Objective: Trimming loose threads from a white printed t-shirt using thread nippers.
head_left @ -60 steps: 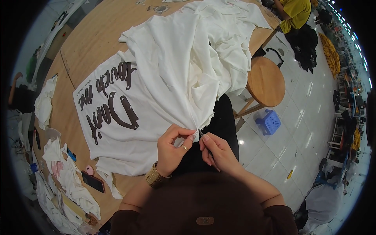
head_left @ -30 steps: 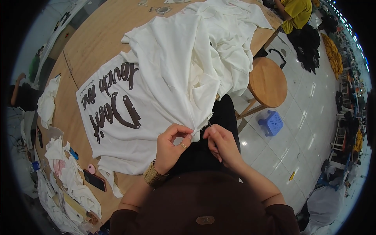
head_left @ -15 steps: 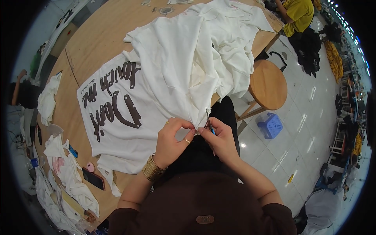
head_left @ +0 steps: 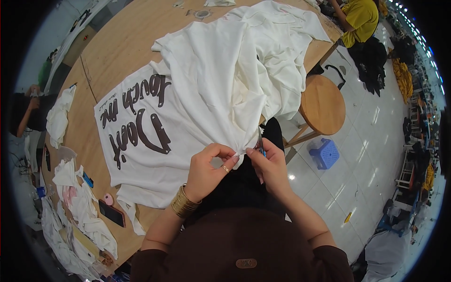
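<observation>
A white garment (head_left: 202,70) with large dark lettering lies bunched over the table, and its near edge hangs toward my lap. My left hand (head_left: 209,171), with rings and a stack of gold bangles on the wrist, pinches a gathered bit of that edge between thumb and fingers. Close beside it, my right hand (head_left: 272,169) is closed round small blue-handled snips (head_left: 260,139), blades pointing away from me. Its thumb and forefinger meet at the same gathered cloth; whether they grip a thread or the cloth there is too small to tell.
The wooden table (head_left: 117,56) carries a phone (head_left: 112,213), a pink round item (head_left: 108,199) and white scraps (head_left: 94,225) at left. A round wooden stool (head_left: 322,104) and a blue plastic stool (head_left: 324,153) stand at right. A person in yellow (head_left: 361,19) sits at far right.
My right hand with the snips has shifted a little right, away from my left hand, and the gap between their fingertips has widened. My left hand stays pinched on the cloth, slightly more right.
</observation>
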Available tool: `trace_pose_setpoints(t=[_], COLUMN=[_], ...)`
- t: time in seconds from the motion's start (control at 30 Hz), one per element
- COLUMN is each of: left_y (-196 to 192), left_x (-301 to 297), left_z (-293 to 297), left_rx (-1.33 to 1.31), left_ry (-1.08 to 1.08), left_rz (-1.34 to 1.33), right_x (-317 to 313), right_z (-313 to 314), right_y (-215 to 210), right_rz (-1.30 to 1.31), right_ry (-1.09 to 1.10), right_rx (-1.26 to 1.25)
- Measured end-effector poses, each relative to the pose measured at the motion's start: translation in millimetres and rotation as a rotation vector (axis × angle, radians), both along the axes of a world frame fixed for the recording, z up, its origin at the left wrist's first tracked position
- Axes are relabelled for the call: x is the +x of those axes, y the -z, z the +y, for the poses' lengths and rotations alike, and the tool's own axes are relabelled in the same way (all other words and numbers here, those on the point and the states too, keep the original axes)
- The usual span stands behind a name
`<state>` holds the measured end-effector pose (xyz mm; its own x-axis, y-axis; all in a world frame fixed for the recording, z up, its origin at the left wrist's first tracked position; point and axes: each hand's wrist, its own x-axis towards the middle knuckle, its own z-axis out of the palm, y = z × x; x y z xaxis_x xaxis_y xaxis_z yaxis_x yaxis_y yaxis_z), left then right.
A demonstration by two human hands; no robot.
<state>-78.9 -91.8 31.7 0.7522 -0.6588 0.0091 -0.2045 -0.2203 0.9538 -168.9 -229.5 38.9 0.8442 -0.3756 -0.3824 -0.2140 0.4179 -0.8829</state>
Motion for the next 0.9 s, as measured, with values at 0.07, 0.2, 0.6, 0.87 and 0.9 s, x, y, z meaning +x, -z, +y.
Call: trace_pose_setpoints(t=[0.07,0.2,0.6,0.87,0.9], left_y=[1.3,-4.3,-14.5,-13.2,-13.5], left_x=[2.7,4.3,-6.5,-3.5,-2.2], left_z=[2.8,5.3,9.5,11.7,10.8], left_rx=[-0.033,-0.066,-0.068,-0.065,-0.066], left_ry=[0.037,0.056,-0.049,-0.068,-0.069], left_rz=[0.223,0.265,0.010,-0.027,-0.045], right_x=[-0.6,-4.9,-27.7,-15.5,-13.9], right_z=[-5.0,-3.0,1.8,5.7,5.2], right_y=[5.6,7.2,-31.0,-29.5,-30.0], right_rz=[0.034,0.086,0.107,0.133,0.132], right_ry=[-0.002,-0.038,-0.423,-0.450,-0.447], right_rx=[0.116,0.138,0.139,0.173,0.169])
